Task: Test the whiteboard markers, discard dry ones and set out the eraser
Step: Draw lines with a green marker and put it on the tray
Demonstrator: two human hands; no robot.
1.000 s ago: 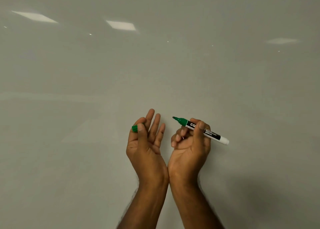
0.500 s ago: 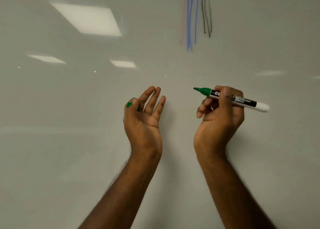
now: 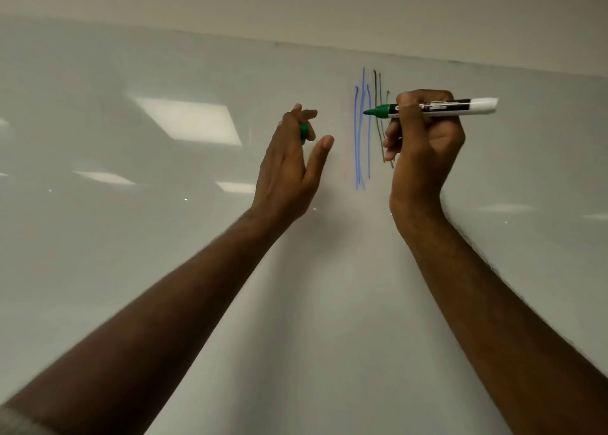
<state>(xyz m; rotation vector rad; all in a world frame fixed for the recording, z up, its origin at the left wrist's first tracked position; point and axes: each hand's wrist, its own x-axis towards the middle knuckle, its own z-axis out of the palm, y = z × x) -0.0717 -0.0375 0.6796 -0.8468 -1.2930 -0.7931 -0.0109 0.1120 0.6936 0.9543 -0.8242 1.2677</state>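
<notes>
forearms: both bare and reaching up from the bottom corners toward the board, and there's a bit of grey sleeve (image 3: 16, 423) showing at the bottom left

left hand (image 3: 291, 168): up in front of the board, side-on to the camera. The upper fingers are curled round a little green cap (image 3: 304, 133), pretty much only a sliver of it peeks out. Thumb sticks out loose to the right, not touching anything

right hand (image 3: 424, 145): wrapped tight round the marker (image 3: 437, 107), fingers curled over the barrel

marker: uncapped, lying roughly level, green tip pointing left, white end sticking out to the right of the fist. Black label band in the middle, text too blurry to read. The tip sits right over the blue lines, can't tell if it's actually touching the board

whiteboard (image 3: 131, 253): fills almost the whole view, glossy, with ceiling lights reflected on the left side

blue lines (image 3: 360, 138): a few long up-and-down strokes between the two hands

black lines (image 3: 378, 105): thinner strokes just right of the blue, partly hidden behind the right hand

wall (image 3: 296, 0): plain beige strip above the board's top edge
</notes>
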